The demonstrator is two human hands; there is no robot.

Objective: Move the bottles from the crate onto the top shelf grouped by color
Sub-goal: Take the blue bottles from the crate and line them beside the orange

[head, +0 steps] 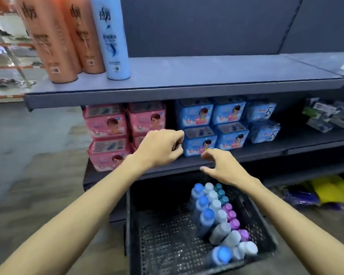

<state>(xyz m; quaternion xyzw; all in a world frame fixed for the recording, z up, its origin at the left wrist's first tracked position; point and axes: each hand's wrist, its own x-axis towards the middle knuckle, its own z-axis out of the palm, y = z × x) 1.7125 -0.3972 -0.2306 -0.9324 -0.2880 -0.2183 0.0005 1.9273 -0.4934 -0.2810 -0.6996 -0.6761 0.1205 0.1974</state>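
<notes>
My left hand (161, 147) hangs in front of the middle shelf with its fingers curled under into a loose fist, and I see nothing in it. My right hand (223, 167) is spread, thumb and fingers apart and empty, above the far rim of the black mesh crate (147, 235).

The small bottles (216, 217) stand packed in rows along the crate's right side, with blue, pale, teal and purple caps; a few near the front lean. I judge them light, stiff plastic with smooth sides. Packed this tightly, I would pinch one by the cap or shoulder and lift it straight up.

The top shelf (187, 76) holds tall orange bottles (56, 46) and one white bottle (111, 36) at its left end.
</notes>
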